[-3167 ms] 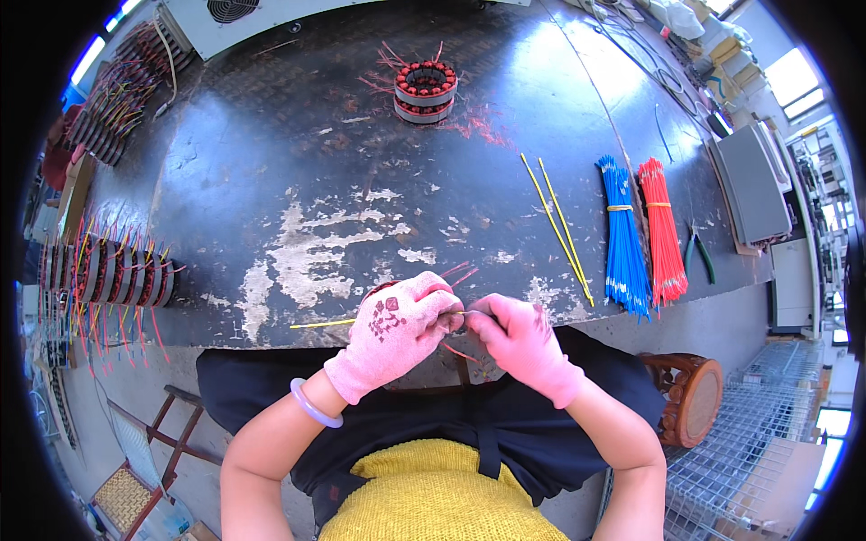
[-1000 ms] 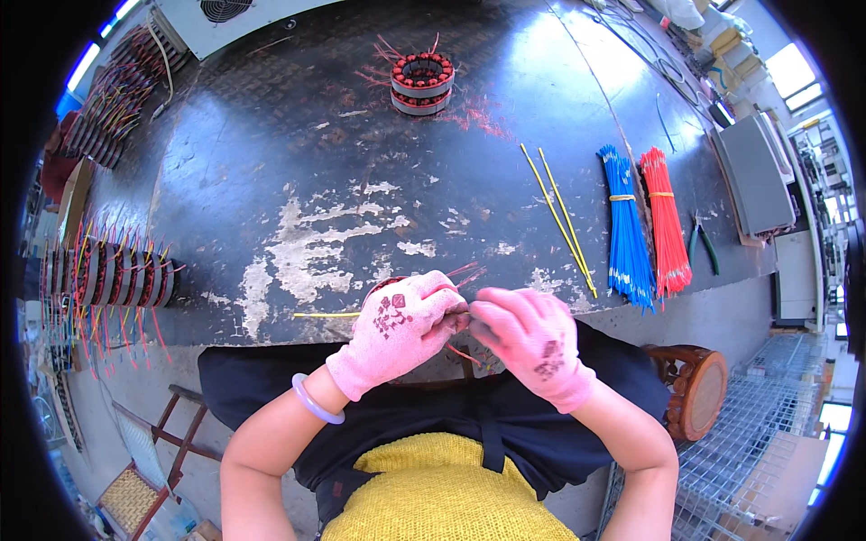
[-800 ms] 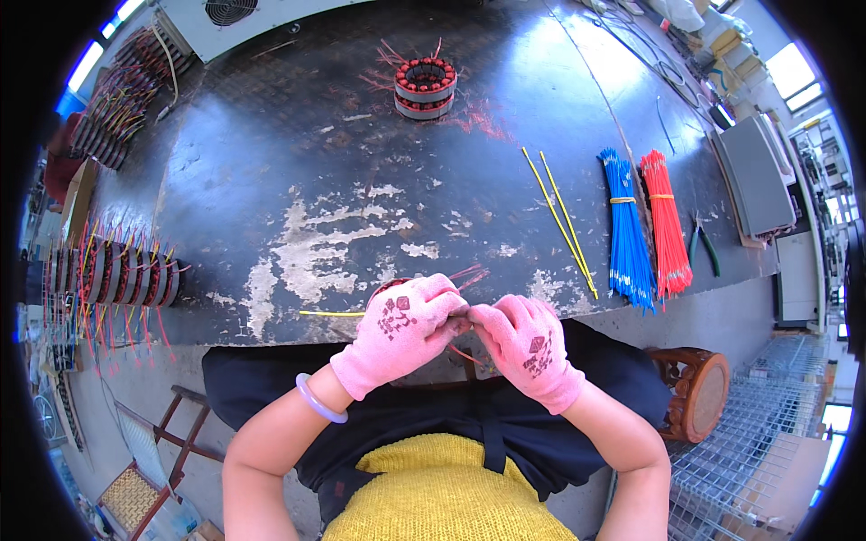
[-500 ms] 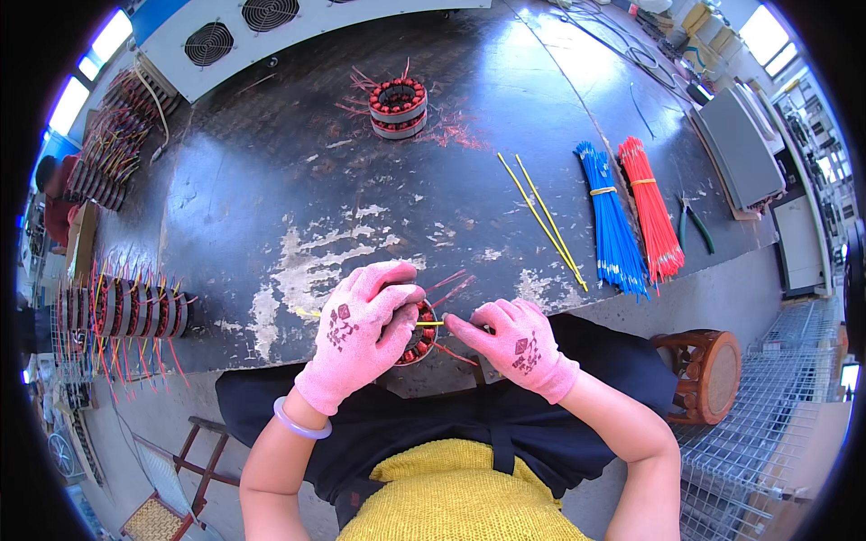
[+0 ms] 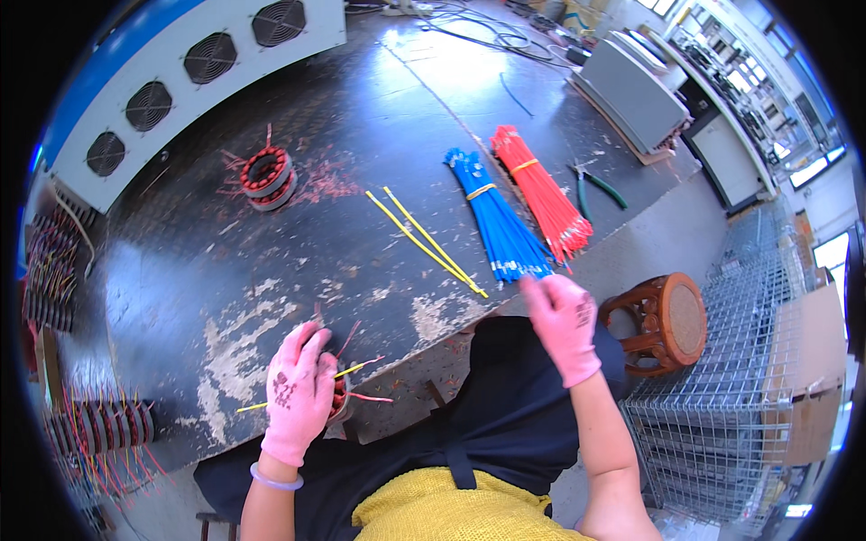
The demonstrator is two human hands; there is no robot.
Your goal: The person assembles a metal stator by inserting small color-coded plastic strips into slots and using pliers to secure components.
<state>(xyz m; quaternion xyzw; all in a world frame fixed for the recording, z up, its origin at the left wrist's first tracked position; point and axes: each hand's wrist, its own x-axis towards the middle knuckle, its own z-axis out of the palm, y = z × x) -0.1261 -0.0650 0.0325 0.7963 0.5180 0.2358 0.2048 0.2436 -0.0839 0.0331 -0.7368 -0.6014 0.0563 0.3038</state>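
My left hand (image 5: 302, 388), in a pink glove, is closed around a small ring-shaped motor stator (image 5: 339, 397) at the table's front edge, covering most of it. A yellow wire (image 5: 253, 408) runs beneath this hand and comes out on its right beside thin reddish leads (image 5: 368, 398). My right hand (image 5: 564, 325), also gloved, is at the near ends of a banded blue wire bundle (image 5: 494, 225). Its fingertips are blurred against the wire ends, so their grip is unclear. Two loose yellow wires (image 5: 424, 239) lie left of the blue bundle.
A red wire bundle (image 5: 541, 194) and green-handled pliers (image 5: 595, 189) lie at the right. Another stator (image 5: 269, 178) stands farther back among red wire scraps. Several wired stators (image 5: 99, 426) line the left edge. A fan-panelled cabinet (image 5: 180, 81) borders the back; a wooden stool (image 5: 663, 325) stands right.
My right hand has left the stator and moved right to the blue wires. The left hand stays on the stator with the yellow wire. The whole view has swung rightward.
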